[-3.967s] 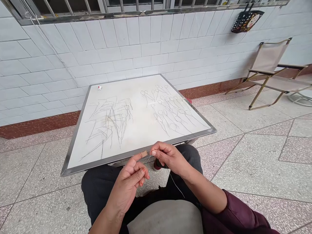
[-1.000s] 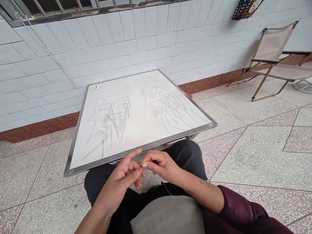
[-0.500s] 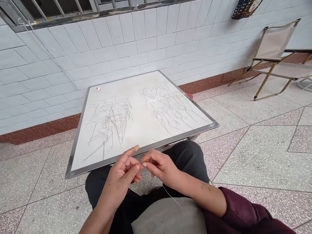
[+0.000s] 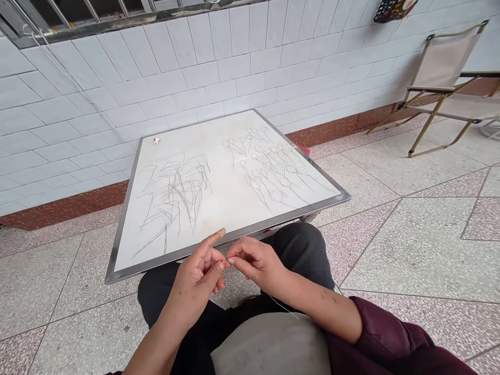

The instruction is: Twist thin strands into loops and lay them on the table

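Observation:
Both hands meet fingertip to fingertip over my lap, just off the table's near edge. My left hand (image 4: 198, 281) pinches something thin between thumb and a finger, its index finger stretched out with a tan wrap at the tip. My right hand (image 4: 260, 264) pinches at the same spot with thumb and index finger. A thin wire (image 4: 287, 309) trails below my right hand; its part between the fingers is barely visible. On the white table (image 4: 228, 203) lie bent wires (image 4: 175, 190) in a loose pile at left and wires with looped ends (image 4: 279, 177) at right.
A small white and red object (image 4: 157, 140) sits at the table's far left corner. Behind the table stands a white tiled wall (image 4: 195, 78) with a barred window. A folding chair (image 4: 441, 88) is at the right. My knees are under the table's near edge.
The hands stay pinched together at nearly the same place. The trailing wire's free end has shifted slightly right and up. The camera view has moved a little.

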### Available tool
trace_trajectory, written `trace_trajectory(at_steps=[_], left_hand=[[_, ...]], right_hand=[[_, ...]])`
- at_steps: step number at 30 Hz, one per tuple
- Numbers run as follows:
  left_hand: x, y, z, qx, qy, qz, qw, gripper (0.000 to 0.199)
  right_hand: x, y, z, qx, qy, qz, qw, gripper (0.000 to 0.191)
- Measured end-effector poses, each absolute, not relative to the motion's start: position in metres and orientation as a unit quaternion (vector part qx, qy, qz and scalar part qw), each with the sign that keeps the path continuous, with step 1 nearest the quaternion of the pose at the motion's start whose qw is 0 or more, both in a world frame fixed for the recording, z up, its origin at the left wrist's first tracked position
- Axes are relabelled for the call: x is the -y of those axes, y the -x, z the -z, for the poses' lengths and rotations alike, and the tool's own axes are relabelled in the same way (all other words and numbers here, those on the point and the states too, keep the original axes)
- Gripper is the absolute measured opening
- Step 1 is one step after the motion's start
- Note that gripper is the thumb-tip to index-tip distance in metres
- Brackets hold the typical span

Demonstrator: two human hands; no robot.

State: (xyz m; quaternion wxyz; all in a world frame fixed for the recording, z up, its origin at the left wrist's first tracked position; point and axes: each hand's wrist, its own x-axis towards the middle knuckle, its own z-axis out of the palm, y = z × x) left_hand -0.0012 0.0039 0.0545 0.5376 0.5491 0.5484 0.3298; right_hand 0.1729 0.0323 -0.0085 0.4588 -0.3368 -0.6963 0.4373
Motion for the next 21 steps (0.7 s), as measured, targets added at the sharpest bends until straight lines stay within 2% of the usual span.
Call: trace_trajectory(at_steps=[10, 16, 21], left_hand=[[-0.0028, -0.0048, -0.0517, -0.569, -0.549, -0.334, 0.514, 0.055], [-0.0007, -0.0027, -0.0504, -0.581, -0.629, -0.291, 0.427, 0.052], [0.0016, -0.0011, -0.0522, -0.585, -0.662, -0.249, 0.397, 0.055]], right_hand=[[-0.0284, -0.1716, 0.005, 0.702, 0.373, -0.403, 0.454, 0.003], [-0.0316, -0.1735, 0.0091, 0.746, 0.356, -0.343, 0.446, 0.01], [-0.0367, -0.1792, 0.0112, 0.784, 0.304, -0.308, 0.445, 0.013]])
